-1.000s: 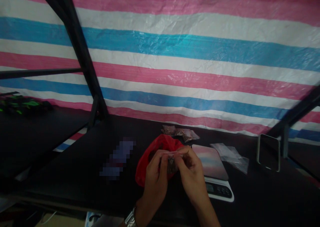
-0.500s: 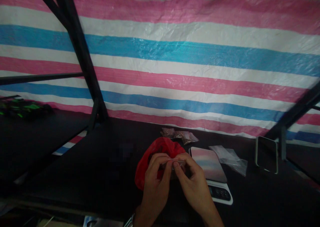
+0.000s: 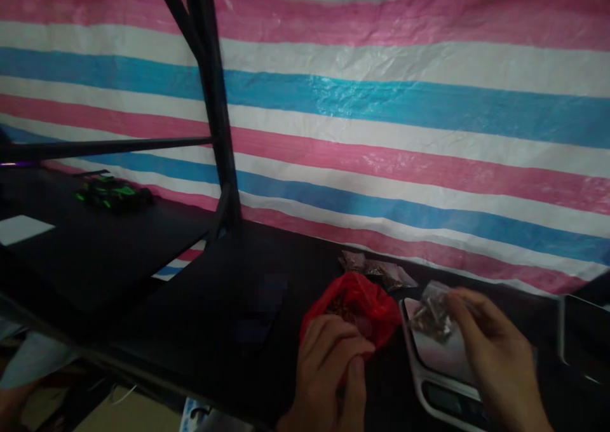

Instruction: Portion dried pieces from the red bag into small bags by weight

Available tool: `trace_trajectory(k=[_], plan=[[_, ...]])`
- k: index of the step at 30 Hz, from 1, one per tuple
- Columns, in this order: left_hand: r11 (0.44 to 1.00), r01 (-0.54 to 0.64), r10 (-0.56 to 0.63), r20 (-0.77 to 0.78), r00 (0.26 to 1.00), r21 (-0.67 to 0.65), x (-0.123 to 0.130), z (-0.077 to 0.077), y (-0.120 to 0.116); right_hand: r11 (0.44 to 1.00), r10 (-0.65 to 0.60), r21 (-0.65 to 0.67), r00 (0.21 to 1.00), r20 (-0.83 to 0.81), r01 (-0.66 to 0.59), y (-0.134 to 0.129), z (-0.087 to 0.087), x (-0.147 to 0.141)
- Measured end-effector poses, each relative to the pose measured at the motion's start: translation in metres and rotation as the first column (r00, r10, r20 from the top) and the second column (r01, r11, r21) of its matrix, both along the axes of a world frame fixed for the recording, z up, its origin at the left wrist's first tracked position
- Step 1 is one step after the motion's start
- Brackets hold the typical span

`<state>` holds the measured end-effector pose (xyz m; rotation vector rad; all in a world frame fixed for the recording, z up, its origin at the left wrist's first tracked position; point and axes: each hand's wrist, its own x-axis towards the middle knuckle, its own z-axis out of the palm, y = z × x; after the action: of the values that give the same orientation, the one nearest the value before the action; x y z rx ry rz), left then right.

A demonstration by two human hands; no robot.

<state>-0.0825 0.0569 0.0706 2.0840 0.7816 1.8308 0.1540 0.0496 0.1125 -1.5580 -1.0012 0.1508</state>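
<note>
My right hand (image 3: 495,349) pinches the top edge of a small clear plastic bag (image 3: 433,314), which holds small brownish metallic-looking pieces. That bag is over the pan of a digital kitchen scale (image 3: 457,359); whether it touches the pan I cannot tell. To the left, my left hand (image 3: 331,375) has its fingers curled over the near rim of a red plastic bag (image 3: 376,311), with red film showing between thumb and fingers. Inside the open red bag lie more small brownish pieces (image 3: 339,306). Behind it rest several filled small bags (image 3: 381,272).
A phone-like dark rectangular object (image 3: 586,337) stands at the right. Black metal posts (image 3: 216,114) rise from the black tabletop (image 3: 190,330) before a striped plastic sheet (image 3: 381,121). Farther left, a green and black toy car (image 3: 112,192) and a white sheet (image 3: 23,229) lie on another surface.
My hands have come apart. The right has carried the small clear bag over the scale, and the left has closed on the red bag's rim. The view has swung left.
</note>
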Motion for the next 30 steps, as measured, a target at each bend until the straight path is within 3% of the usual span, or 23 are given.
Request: trace_trajectory(k=[2,5,8,12,16,21,26,30], plan=[[0.999,-0.022,0.022,0.01,1.0,0.033,-0.009,-0.001,0.002,0.992,-0.119,-0.045,0.992,0.05,0.122,0.022,0.006,0.025],[0.992,-0.005,0.012,-0.061,0.998,0.123,-0.018,-0.003,0.003,0.947,-0.24,-0.137,0.926,0.291,0.289,0.06,0.007,0.052],[0.984,0.031,-0.002,-0.16,0.987,0.177,-0.023,-0.005,0.0,0.934,-0.082,-0.282,0.899,0.43,0.22,0.091,-0.005,0.059],[0.98,0.053,-0.014,-0.196,0.98,0.193,-0.026,-0.007,-0.005,0.877,0.24,-0.481,0.869,0.432,-0.002,0.108,-0.018,0.054],[0.986,0.045,-0.018,-0.166,0.986,0.162,-0.03,-0.01,-0.01,0.843,0.272,-0.537,0.838,0.473,0.029,0.094,-0.006,0.081],[0.99,0.065,-0.042,-0.168,0.985,0.129,-0.036,-0.009,-0.016,0.757,0.26,-0.637,0.827,0.499,0.147,0.047,0.014,0.14],[0.989,0.071,-0.046,-0.194,0.98,0.127,-0.036,-0.01,-0.024,0.693,0.319,-0.698,0.793,0.519,0.178,0.018,-0.004,0.154],[0.98,0.095,-0.058,-0.206,0.977,0.173,-0.028,-0.018,-0.025,0.638,0.358,-0.742,0.774,0.522,0.206,0.033,-0.021,0.151]])
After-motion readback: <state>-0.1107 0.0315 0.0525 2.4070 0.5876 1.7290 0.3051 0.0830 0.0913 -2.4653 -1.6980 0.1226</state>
